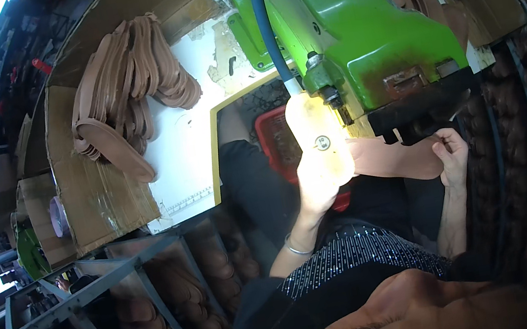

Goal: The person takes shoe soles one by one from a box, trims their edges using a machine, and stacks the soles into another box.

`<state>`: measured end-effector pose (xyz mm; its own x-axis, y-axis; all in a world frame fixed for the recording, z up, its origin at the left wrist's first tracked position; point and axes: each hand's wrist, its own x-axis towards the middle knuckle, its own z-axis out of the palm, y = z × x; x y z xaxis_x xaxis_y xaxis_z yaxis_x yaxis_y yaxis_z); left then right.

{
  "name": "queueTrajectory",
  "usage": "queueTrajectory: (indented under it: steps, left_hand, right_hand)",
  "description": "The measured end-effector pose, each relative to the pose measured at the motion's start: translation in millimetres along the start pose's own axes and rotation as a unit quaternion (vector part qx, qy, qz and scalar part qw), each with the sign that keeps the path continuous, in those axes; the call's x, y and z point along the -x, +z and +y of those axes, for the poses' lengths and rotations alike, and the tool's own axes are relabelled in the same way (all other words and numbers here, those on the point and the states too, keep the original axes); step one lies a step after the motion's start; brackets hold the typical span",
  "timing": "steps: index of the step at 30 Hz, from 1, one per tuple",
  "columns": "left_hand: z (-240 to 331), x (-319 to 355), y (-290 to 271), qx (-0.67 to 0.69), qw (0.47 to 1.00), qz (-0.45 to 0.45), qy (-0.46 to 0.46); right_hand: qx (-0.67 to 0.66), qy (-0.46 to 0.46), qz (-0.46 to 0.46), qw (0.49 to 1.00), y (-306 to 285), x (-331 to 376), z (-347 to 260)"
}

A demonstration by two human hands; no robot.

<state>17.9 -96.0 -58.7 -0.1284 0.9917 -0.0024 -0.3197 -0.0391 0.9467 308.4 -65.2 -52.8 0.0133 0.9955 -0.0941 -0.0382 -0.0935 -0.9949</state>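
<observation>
A brown, flat shoe sole (395, 159) is held crosswise beneath the black working head (417, 114) of a green machine (357, 18). At its right end my right hand (452, 152) is closed, thumb and fingers pinching the sole's edge. My left hand (319, 186) is closed at the left end of the sole, bleached by glare. A lit lamp head (319, 131) on a blue flexible neck (265, 23) hides most of its fingers and that end of the sole. How far the sole reaches into the machine cannot be made out.
Left of the machine, a heap of brown soles (126, 83) lies on the white tabletop (183, 156), edged by cardboard (106, 213). Below the table opening is a red basket (276, 138). Metal racks (91, 295) of soles stand at lower left, with more racked soles (509, 105) at right.
</observation>
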Motion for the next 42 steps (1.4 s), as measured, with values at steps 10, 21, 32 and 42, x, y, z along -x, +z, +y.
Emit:
queueTrajectory:
  steps: [10,21,32,42]
  left_hand:
    - [-37.1,14.9,102.3,0.266,0.952,-0.069,-0.133]
    - [18.5,26.0,14.3,0.036,0.905,-0.39,-0.168]
    - [174.7,28.0,-50.4,0.123,0.904,-0.377,0.159]
    - [196.0,41.3,62.4,0.365,0.832,-0.378,0.176]
  right_hand:
    - [-0.204,-0.088,0.148,0.964,61.5,39.3,27.8]
    - [0.248,-0.099,0.266,0.926,-162.3,-198.8,-10.5]
    - [0.422,-0.225,0.348,0.807,-124.1,-207.6,17.6]
    - [0.036,-0.488,-0.278,0.826,128.6,-2.8,-195.1]
